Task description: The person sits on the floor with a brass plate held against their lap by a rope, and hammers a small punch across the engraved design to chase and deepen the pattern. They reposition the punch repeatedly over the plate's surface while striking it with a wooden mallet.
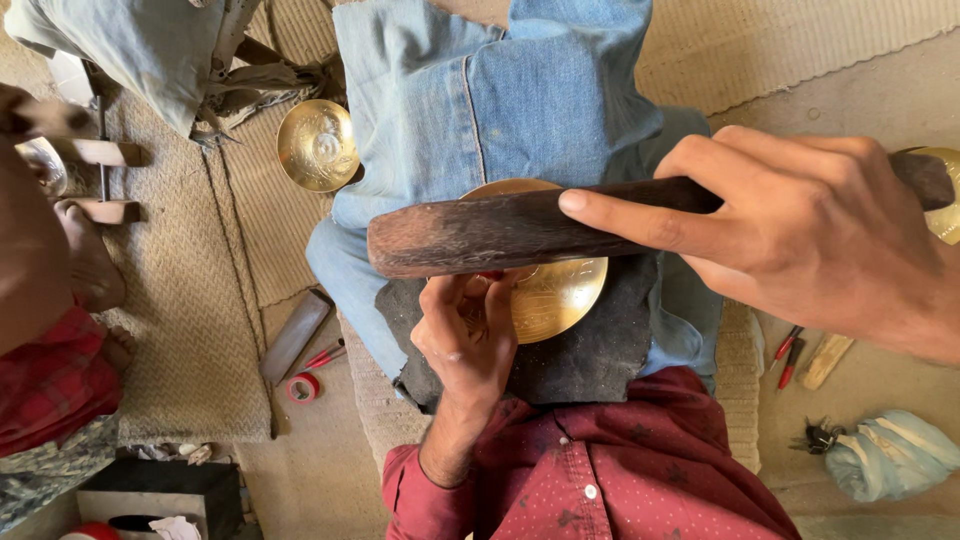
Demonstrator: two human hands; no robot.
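Observation:
A round brass plate [560, 295] with engraved lines lies on a dark pad [600, 355] across my jeans-clad lap. My left hand [465, 335] rests on the plate's left part, its fingers pinched around a small tool whose top is hidden under the stick. My right hand [800, 240] grips a thick dark wooden stick [480, 235], held level just above the plate and the left hand. The stick covers the plate's upper edge.
A second brass bowl [317, 145] sits on the woven mat [190, 330] at upper left. Another person's foot [90, 260] is at the left. A flat metal bar [293, 335], a red tape roll [303, 387], red-handled tools [787, 350], keys [820, 435] and a cloth bundle [890, 455] lie around me.

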